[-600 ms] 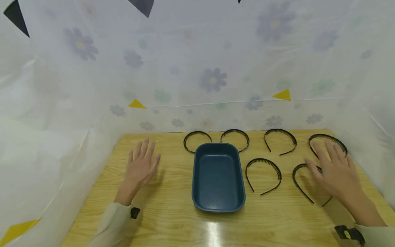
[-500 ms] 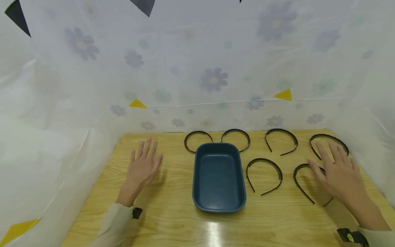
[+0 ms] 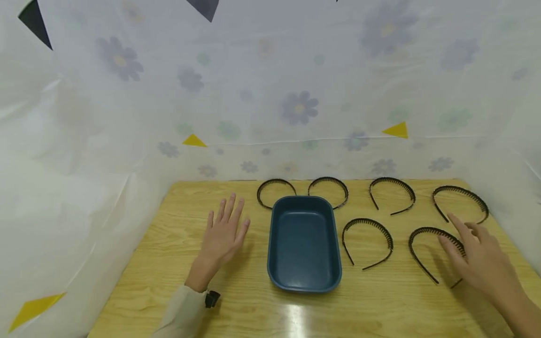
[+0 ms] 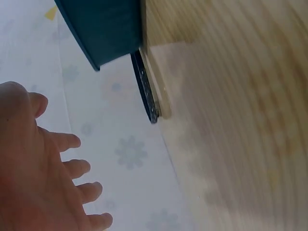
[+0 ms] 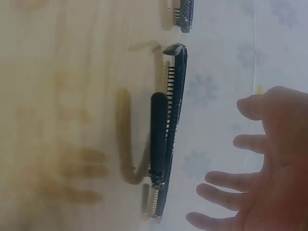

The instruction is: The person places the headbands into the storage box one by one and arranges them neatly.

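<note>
My right hand [image 3: 486, 258] hovers palm down over the front right black toothed headband [image 3: 430, 230], covering part of it. Its fingers are loosely bent and hold nothing; the index fingertip overlaps the lower edge of the back right headband [image 3: 460, 189] in the head view. In the right wrist view, the fingers [image 5: 231, 180] are apart from the headbands [image 5: 159, 130]. My left hand [image 3: 221, 237], fingers straight and spread, is over the wooden table, left of a dark blue tray [image 3: 304, 253] with nothing in it. Another headband [image 3: 367, 221] lies just right of the tray.
Along the table's back edge lie further headbands: one [image 3: 392, 180] at right of centre and two [image 3: 276, 181] partly hidden behind the tray. A white flower-print sheet [image 3: 253, 94] hangs behind and at both sides of the wooden table [image 3: 236, 305].
My right hand has drawn back toward me and its fingers have bent, uncovering the back right headband. My left hand has moved right, closer to the tray. The view has shifted slightly.
</note>
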A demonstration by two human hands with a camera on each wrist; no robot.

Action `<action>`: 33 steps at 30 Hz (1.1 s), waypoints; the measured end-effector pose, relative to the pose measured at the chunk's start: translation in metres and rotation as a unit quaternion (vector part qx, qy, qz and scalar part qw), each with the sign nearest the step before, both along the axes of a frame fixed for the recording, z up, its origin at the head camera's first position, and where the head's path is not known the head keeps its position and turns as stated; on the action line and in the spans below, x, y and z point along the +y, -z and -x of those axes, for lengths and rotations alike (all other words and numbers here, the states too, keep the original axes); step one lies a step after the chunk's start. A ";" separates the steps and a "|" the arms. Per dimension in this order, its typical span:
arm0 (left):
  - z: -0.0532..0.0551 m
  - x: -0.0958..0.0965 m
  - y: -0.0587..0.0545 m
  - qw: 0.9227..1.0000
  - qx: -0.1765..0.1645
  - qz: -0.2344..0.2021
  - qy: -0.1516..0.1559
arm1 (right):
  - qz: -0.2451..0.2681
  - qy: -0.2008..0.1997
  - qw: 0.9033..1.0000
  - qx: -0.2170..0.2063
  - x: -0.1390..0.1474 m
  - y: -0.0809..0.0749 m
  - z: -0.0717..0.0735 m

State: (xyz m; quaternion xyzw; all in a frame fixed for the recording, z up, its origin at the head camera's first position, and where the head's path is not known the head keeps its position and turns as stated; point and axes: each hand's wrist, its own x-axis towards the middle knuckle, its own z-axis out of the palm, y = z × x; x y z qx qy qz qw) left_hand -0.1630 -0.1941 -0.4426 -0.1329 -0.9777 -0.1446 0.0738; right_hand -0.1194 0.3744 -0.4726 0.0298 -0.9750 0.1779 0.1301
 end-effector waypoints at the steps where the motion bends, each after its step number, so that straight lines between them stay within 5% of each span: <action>1: 0.000 0.003 0.001 1.000 -0.002 -0.002 0.003 | 0.009 0.002 1.000 -0.006 0.001 0.001 -0.002; 11: 0.000 0.027 0.010 0.999 0.001 -0.035 0.020 | 0.080 -0.013 0.996 -0.023 0.007 0.002 -0.011; 19: -0.001 0.048 0.017 0.996 -0.034 -0.050 0.067 | 0.067 -0.006 0.997 -0.038 0.017 0.008 -0.016; 33: -0.001 0.061 0.022 0.994 -0.065 -0.039 0.076 | 0.048 -0.003 0.997 -0.052 0.026 0.017 -0.012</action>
